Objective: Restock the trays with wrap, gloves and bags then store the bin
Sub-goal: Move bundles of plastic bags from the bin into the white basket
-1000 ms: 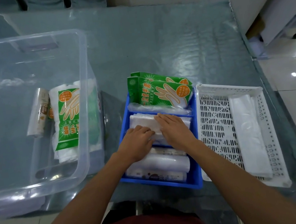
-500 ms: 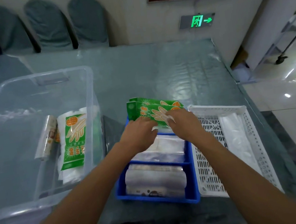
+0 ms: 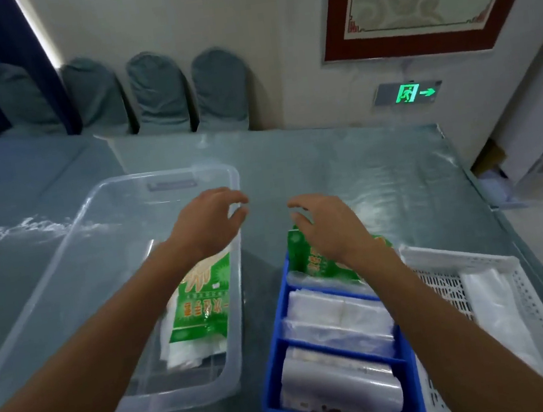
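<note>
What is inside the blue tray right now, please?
Far compartment: green glove packs, partly covered by the right hand. Middle: clear folded bags. Near: rolls of wrap. What lies beneath them is hidden.

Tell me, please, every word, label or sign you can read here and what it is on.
Exit sign: no words, only a green running figure and a right-pointing arrow.
Glove pack in the clear bin: Chinese print, too blurred to read.
Second glove pack in the blue tray: print blurred, partly behind the right hand.
</note>
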{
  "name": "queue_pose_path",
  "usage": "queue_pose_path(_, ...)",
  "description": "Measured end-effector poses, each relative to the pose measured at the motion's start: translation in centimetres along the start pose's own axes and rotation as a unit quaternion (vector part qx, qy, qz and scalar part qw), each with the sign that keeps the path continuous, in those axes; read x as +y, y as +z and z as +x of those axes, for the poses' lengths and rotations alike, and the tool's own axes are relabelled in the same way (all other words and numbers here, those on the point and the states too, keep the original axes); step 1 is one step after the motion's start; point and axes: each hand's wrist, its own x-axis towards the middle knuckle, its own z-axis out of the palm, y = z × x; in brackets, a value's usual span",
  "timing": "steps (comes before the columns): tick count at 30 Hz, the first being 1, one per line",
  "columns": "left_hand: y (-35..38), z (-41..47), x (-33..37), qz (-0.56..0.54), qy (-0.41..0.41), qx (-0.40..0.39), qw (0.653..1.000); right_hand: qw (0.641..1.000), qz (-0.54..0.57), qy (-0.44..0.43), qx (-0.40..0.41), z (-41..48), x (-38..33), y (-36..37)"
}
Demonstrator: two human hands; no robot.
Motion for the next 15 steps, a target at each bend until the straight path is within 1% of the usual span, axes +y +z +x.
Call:
queue_pose_path(2, -1.1, -0.4, -3.7, -0.014, -0.036, 0.004, 0.999, 1.000, 0.020, -0.023, -0.007, 1.4, -3.0, 1.0)
queue_pose_path(5, -1.6, -1.7, -9.0, -0.035, -0.097, -0.017, 0.995, 0.997, 0.050, -0.054, -0.024, 3.7, -7.3, 3.6)
queue_pose_path(8, -1.0, -3.4, -13.9, -0.051, -0.154, -0.057, 0.985, 0.994, 0.038, -0.065, -0.077, 5.9, -10.5, 7.7)
queue_pose_path(12, 0.8, -4.7, -18.7, -0.065, -0.186, -0.151, 0.969, 0.987, 0.012, -0.024, -0.156, 8.2, -12.9, 13.1)
queue_pose_path(15, 2.3, -5.2, -21.2, -0.053, -0.192, -0.233, 0.952, 0.975, -0.039, 0.022, -0.217, 9.4, -13.7, 16.5)
